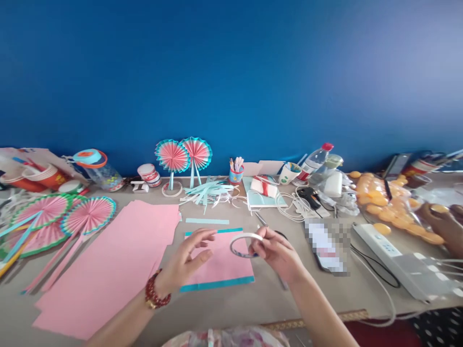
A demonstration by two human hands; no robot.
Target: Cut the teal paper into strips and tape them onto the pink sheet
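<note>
Blue wall backs a grey table (253,303) strewn with craft paper. At far left, stacked red paper cups (43,176) sit beside a clear bottle (99,171) with coloured contents; its print is too small to read. Left of centre, the left hand (188,260) hovers open. Just beside it, the right hand (278,253) pinches a tape roll (246,245) above the pink sheet (222,265). Behind, a small cup (236,174) holds sticks.

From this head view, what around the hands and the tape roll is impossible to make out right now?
- Tape roll: loose end too small to find; right hand covers its right side.
- Phone: screen pixelated.
- Pink sheet: middle hidden by left hand.
- Another person's hand: cut off by the right edge.
- Scissors: handles hidden behind the right hand.
</note>
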